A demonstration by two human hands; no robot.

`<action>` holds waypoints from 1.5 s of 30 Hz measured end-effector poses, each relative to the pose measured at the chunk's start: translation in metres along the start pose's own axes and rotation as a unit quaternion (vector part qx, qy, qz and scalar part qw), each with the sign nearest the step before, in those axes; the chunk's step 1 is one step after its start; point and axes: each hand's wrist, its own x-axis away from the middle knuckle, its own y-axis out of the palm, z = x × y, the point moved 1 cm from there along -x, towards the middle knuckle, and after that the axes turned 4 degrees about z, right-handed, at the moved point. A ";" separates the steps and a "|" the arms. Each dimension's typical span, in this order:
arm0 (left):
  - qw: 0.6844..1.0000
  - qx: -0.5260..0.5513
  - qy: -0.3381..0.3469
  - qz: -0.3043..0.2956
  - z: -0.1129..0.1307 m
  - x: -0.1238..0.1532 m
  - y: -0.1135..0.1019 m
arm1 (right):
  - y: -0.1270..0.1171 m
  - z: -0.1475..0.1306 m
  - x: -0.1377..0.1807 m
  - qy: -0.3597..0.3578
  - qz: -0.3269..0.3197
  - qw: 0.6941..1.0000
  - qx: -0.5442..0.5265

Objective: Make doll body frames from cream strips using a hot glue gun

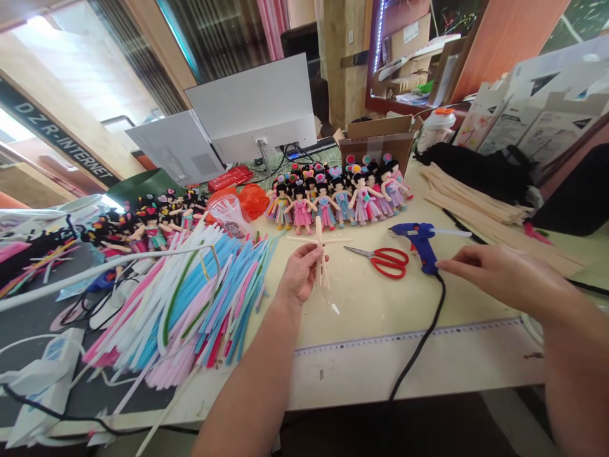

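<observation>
My left hand (304, 271) is closed on a cross-shaped doll frame (319, 241) made of beige pipe cleaners. Its arms stick out to both sides and thin legs hang below my fingers. My right hand (490, 274) is at the handle end of a blue glue gun (419, 244), fingers stretched toward it and not wrapped around it. Whether the fingertips touch the handle is hard to tell. The glue gun lies on the table with a glue stick out of its back. Between the hands lie scissors (386, 261) with red handles.
Finished dolls (323, 202) stand in rows behind the frame. Bundles of coloured pipe cleaners (190, 298) fill the left. Beige pipe cleaners (476, 203) lie at the right. A black cord (421, 346) runs over the front edge, across a ruler strip (371, 343). Monitors (257, 101) stand behind.
</observation>
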 end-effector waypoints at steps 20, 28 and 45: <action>0.970 -0.147 0.192 0.020 0.003 -0.003 -0.009 | 0.082 -0.130 -0.020 -0.105 -0.220 0.813 -0.528; 0.861 -0.367 0.352 0.015 0.013 0.004 -0.010 | 0.082 -0.133 -0.018 -0.134 -0.146 0.854 -0.482; 0.851 -0.372 0.371 0.004 0.008 0.003 -0.005 | 0.085 -0.134 -0.018 -0.120 -0.168 0.832 -0.516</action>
